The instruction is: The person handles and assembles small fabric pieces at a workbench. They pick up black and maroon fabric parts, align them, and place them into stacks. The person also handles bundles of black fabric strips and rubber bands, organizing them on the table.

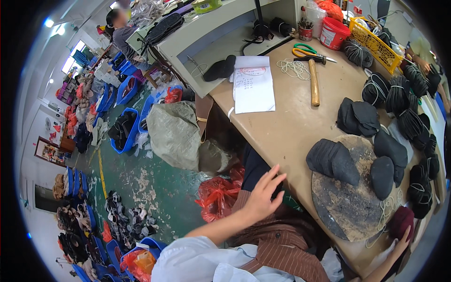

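Note:
My left hand [263, 196] hovers over my lap beside the table's edge, fingers spread, holding nothing. At the lower right, my right hand [400, 245] has its fingers against a dark red rounded piece [400, 222] and appears to grip it; the far side of that hand is hidden. Between the hands lies a round, worn block [336, 207] on the tan table [286, 136]. A fanned stack of black sole-shaped pieces [332, 160] rests on the block, with more black pieces [382, 176] at its right side. Pale string [387, 211] trails along the block's right edge.
A hammer [314, 84], scissors [312, 52], loose string [295, 69] and paper [253, 89] lie farther back. Tied black bundles [398, 94] line the right, near a yellow basket [373, 44] and red bucket [334, 34]. Bags [174, 136] and blue bins [126, 130] stand leftward; another person [123, 40] sits beyond.

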The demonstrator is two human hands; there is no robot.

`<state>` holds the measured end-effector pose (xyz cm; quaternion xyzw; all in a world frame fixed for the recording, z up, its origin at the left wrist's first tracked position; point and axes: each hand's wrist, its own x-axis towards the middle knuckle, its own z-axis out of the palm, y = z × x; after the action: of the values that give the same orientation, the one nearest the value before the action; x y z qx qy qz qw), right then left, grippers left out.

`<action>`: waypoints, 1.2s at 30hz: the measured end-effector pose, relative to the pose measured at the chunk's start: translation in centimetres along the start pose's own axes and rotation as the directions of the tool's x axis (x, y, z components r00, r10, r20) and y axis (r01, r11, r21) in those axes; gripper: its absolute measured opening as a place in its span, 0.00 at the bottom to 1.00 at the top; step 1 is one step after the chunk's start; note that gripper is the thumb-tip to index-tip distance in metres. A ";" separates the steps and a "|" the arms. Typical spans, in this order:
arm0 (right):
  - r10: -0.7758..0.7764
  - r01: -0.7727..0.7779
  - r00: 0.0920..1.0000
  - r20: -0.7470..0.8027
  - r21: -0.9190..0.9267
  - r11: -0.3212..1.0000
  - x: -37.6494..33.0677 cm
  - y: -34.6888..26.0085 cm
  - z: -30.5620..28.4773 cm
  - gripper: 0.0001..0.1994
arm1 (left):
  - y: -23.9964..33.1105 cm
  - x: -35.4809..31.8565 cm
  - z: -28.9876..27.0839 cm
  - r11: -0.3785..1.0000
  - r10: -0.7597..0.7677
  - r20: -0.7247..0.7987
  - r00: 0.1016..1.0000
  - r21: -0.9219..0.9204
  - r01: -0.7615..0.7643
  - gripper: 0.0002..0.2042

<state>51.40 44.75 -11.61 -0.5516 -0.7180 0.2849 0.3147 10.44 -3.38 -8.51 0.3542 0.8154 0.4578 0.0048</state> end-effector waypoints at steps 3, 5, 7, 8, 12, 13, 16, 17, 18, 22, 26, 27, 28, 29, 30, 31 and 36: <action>-0.179 0.162 0.976 -0.126 -0.135 0.978 0.2 -3.5 -1.0 0.23 | 1.3 -2.1 1.8 0.989 -0.087 -0.019 0.996 -0.123 0.084 0.22; -0.412 0.382 0.910 -0.041 -0.299 0.874 0.1 -4.7 -1.9 0.22 | 2.0 -3.5 2.6 0.981 -0.078 0.001 0.997 -0.176 0.077 0.22; -0.378 0.382 0.922 0.083 -0.357 0.853 0.7 -3.9 -2.7 0.21 | 2.4 -4.4 2.9 0.981 -0.042 0.048 0.998 -0.189 0.050 0.21; -0.344 0.361 0.933 0.108 -0.317 0.877 0.5 -4.5 -2.3 0.21 | 2.6 -4.8 3.0 0.980 -0.027 0.071 0.997 -0.193 0.041 0.21; -0.304 0.325 0.945 0.122 -0.236 0.916 0.5 -4.4 -2.3 0.18 | 2.8 -5.0 3.0 0.986 0.048 0.105 0.993 -0.162 -0.031 0.21; -0.286 0.306 0.951 0.121 -0.211 0.928 0.4 -4.6 -2.4 0.17 | 2.9 -4.8 3.0 0.986 0.055 0.113 0.992 -0.160 -0.037 0.21; -0.345 0.330 0.938 0.038 -0.405 0.852 0.2 -5.5 -2.1 0.16 | 3.1 -4.7 3.1 0.983 0.059 0.119 0.991 -0.182 -0.037 0.22; -0.402 0.361 0.915 0.023 -0.486 0.796 0.1 -6.0 -1.8 0.15 | 3.2 -4.8 3.2 0.981 0.056 0.117 0.992 -0.192 -0.033 0.22; -0.458 0.385 0.889 0.013 -0.563 0.731 -0.1 -6.4 -1.4 0.15 | 3.3 -4.9 3.2 0.980 0.062 0.119 0.991 -0.195 -0.038 0.22; -0.477 0.374 0.879 0.010 -0.637 0.674 -0.4 -7.6 -1.0 0.15 | 3.5 -5.7 3.4 0.977 0.080 0.134 0.988 -0.209 -0.050 0.22; -0.495 0.428 0.869 0.005 -0.510 0.746 0.0 -6.7 -1.0 0.15 | 3.4 -6.9 3.1 0.971 0.059 0.156 0.986 -0.238 -0.021 0.21; -0.389 0.380 0.921 0.022 -0.275 0.883 0.8 -5.3 -1.6 0.15 | 3.4 -7.1 3.0 0.969 0.049 0.161 0.986 -0.248 -0.008 0.21; -0.283 0.286 0.956 0.069 -0.029 0.958 1.1 -5.2 -2.3 0.15 | 3.2 -7.3 3.1 0.965 0.052 0.171 0.984 -0.263 -0.005 0.20; -0.187 0.154 0.972 0.142 0.211 0.965 1.4 -5.1 -2.8 0.15 | 2.9 -7.4 3.2 0.960 0.055 0.180 0.982 -0.279 -0.003 0.18; -0.147 0.098 0.974 0.174 0.262 0.960 1.2 -4.8 -3.5 0.15 | 2.7 -7.5 3.2 0.956 0.059 0.190 0.980 -0.294 0.000 0.17; -0.129 0.067 0.958 0.258 0.238 0.969 1.1 -5.2 -4.2 0.15 | 2.7 -7.5 3.2 0.954 0.057 0.182 0.982 -0.300 0.000 0.16; -0.136 0.083 0.965 0.225 0.230 0.970 0.1 -6.5 -5.5 0.13 | 2.9 -7.1 3.7 0.945 0.064 0.168 0.984 -0.328 -0.005 0.14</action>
<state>51.64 43.67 -3.13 -0.4345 -0.7444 0.4086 0.3002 18.59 -3.83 -10.74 0.4019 0.7186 0.5530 0.1275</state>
